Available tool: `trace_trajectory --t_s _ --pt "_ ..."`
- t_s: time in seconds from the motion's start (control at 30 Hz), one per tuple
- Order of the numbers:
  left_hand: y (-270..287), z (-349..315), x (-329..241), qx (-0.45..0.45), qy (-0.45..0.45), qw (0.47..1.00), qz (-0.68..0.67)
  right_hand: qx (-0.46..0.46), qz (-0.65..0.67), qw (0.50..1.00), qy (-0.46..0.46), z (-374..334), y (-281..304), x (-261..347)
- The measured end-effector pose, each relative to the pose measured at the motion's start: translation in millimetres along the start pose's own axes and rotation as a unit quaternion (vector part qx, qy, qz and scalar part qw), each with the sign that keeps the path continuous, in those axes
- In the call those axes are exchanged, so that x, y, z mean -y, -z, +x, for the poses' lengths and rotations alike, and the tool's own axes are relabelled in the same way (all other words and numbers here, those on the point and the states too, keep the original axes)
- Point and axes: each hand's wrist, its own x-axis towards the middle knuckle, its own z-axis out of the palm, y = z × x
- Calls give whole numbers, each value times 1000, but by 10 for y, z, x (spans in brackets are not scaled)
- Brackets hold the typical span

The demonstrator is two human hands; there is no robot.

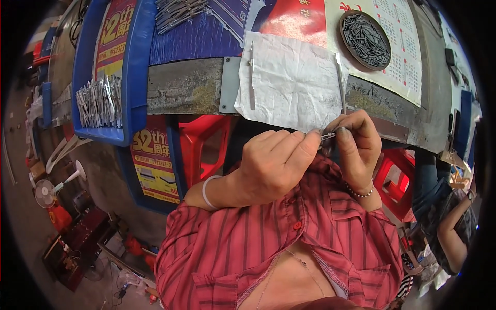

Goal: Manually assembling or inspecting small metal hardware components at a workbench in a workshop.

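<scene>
In front of my chest, just off the table edge, both hands meet over a small slim metal piece. The thumb and fingers of my left hand pinch its left end. At its right end, my right hand closes with thumb and fingertips. The piece is mostly covered by fingers, so its exact kind cannot be made out. Just beyond my right fingers, a long thin metal strip lies along the right side of a crumpled white sheet. A narrow metal piece lies along the sheet's left side.
A blue tray at left holds an upright bundle of metal strips. More strips lie at the far left. A round bowl of dark thin pins stands far right. Red stools are below; another person's arm shows at right.
</scene>
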Motion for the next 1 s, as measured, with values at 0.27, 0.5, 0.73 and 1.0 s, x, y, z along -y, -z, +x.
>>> trace_trajectory --t_s 0.27,0.5,0.73,1.0 --pt "-11 12 60 11 16 1000 2 -19 -4 999 -40 92 -42 26" --pt "341 -114 265 -40 107 991 -72 -67 -62 994 -54 101 -173 -3" --pt "1756 -548 643 -197 325 910 163 -17 -29 999 -3 152 -116 -68" --pt "1909 -671 647 -212 350 912 13 74 -130 987 -55 74 -311 63"
